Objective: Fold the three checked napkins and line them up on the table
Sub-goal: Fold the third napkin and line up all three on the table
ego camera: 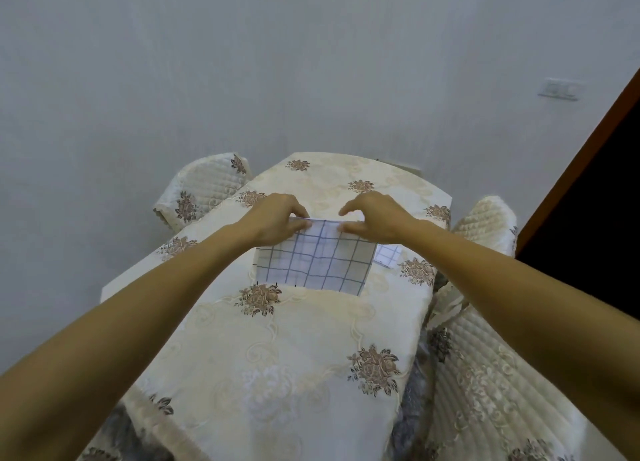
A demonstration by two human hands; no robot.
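Pinching the far edge of a checked napkin [313,266] with both hands.

White with a blue grid, the checked napkin lies spread in the middle of the table, and only its far edge is raised a little off the cloth between the hands. The left hand [277,218] holds the far left corner in curled fingers and thumb, and the right hand [372,220] pinches the far right corner the same way. A second checked napkin [388,254] peeks out just beside the first one's right side, partly hidden under the right wrist. Both lie on a cream tablecloth [277,356] with brown flower motifs. A quilted chair [204,190] stands at the far left corner of the table and another quilted chair [485,374] at the right. Behind them is a pale wall [311,62] with a switch plate [561,89].
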